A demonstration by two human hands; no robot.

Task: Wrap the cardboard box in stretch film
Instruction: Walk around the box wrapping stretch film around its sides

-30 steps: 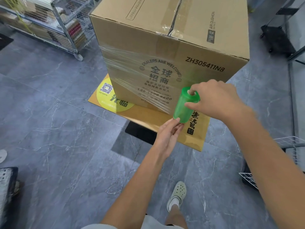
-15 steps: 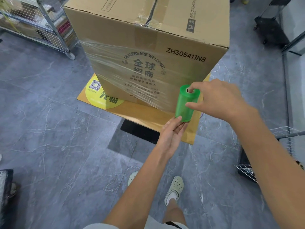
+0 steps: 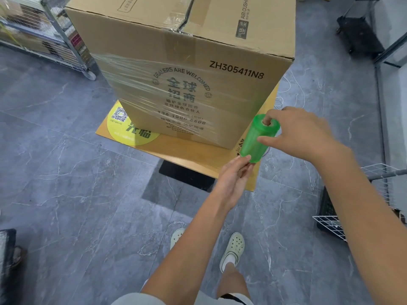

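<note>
You've stepped right since a second ago, and the box now turns its near right corner to you. It stands on the sheet, with a bare margin showing along the sheet's near edge. Film bands the middle and lower front face; the taped top is uncovered. The roll hangs tilted just off that box corner, above the sheet's right edge. Your right hand clamps its top, one finger down the core and thumb on the side. Your left hand pinches the bottom rim. Keep the pull firm, hug the corner tight and overlap the last band. I'd say climb higher next pass.
</note>
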